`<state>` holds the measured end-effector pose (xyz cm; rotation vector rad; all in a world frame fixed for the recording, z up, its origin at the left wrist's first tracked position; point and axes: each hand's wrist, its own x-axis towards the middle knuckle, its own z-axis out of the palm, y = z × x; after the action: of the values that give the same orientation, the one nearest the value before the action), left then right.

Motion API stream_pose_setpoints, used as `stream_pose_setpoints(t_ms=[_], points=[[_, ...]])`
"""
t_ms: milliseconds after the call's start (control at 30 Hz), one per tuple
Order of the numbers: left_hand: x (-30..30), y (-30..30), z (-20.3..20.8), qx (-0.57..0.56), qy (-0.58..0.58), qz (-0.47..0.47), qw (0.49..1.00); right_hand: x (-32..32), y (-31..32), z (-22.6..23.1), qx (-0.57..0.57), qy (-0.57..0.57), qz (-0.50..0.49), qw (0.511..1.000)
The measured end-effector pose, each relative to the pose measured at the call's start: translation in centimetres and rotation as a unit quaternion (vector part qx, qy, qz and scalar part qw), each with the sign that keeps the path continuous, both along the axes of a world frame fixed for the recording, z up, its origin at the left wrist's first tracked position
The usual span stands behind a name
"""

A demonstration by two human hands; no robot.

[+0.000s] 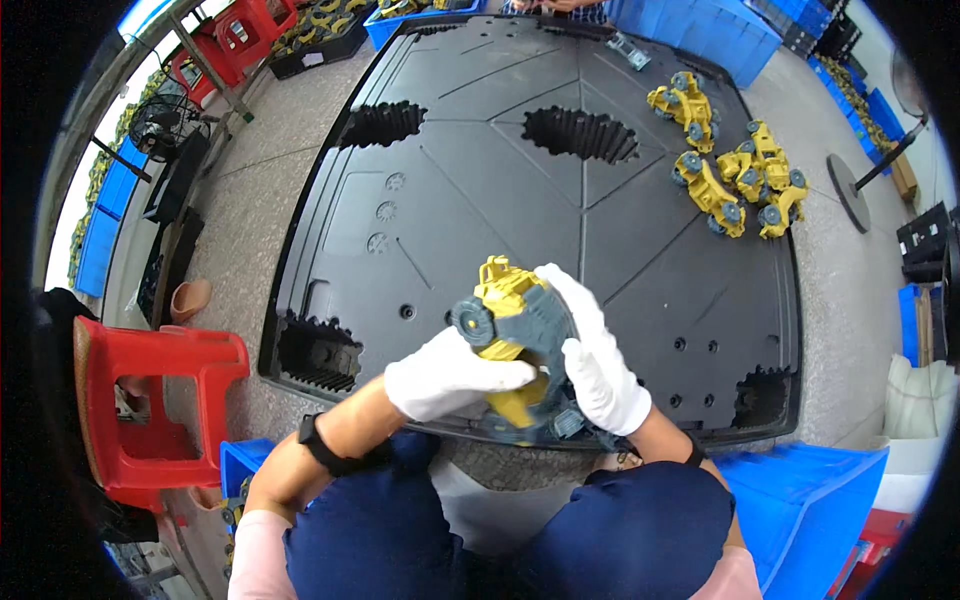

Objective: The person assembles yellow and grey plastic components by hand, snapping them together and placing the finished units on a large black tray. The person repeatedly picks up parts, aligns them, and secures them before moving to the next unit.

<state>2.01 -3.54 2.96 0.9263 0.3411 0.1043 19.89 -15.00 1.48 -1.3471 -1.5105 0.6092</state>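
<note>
Over the near edge of a black moulded plastic table (480,210), I hold a yellow and dark grey toy construction vehicle (512,293) between both hands. My left hand (445,380), in a white glove, grips it from the lower left, close to a grey wheel (473,321). My right hand (600,365), also gloved in white, presses against its grey right side with the fingers pointing up. The lower part of the toy is blurred and partly hidden by my hands. Just below it, a small grey piece (568,424) shows near the table edge.
Several yellow toy vehicles (708,195) lie at the table's right side, with a grey part (628,50) at its far edge. A red stool (165,400) stands left. Blue bins (800,500) flank my legs. Across the table are a person's hands (550,6).
</note>
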Motion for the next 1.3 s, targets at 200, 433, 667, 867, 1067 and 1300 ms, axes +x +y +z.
stream_pose_setpoints(t_ms=[200, 433, 667, 867, 1067, 1300], points=[[-16.7, 1.4, 5.6, 0.134, 0.205, 0.246, 0.938, 4.0, -3.0, -2.4, -0.065, -0.094, -0.18, 0.977], [-39.8, -11.4, 12.2, 0.136, 0.427, 0.603, 0.66, 1.5, -6.5, -3.3, -0.186, -0.214, -0.045, 0.958], [-54.0, -28.9, 12.9, 0.041, 0.644, 0.644, 0.41, 1.1, -4.9, -6.4, -0.124, -0.2, 0.06, 0.97], [-56.4, -35.8, 7.5, -0.028, 0.831, 0.395, 0.391, 0.9, -5.0, -5.6, -0.085, -0.232, 0.102, 0.964], [-49.6, -29.0, 12.2, 0.01, 0.776, 0.374, 0.508, 0.5, -7.3, -2.1, -0.15, -0.234, 0.053, 0.959], [-52.0, -25.4, 15.9, 0.083, 0.895, 0.117, 0.421, 6.2, -5.3, -0.6, -0.112, -0.229, -0.049, 0.966]])
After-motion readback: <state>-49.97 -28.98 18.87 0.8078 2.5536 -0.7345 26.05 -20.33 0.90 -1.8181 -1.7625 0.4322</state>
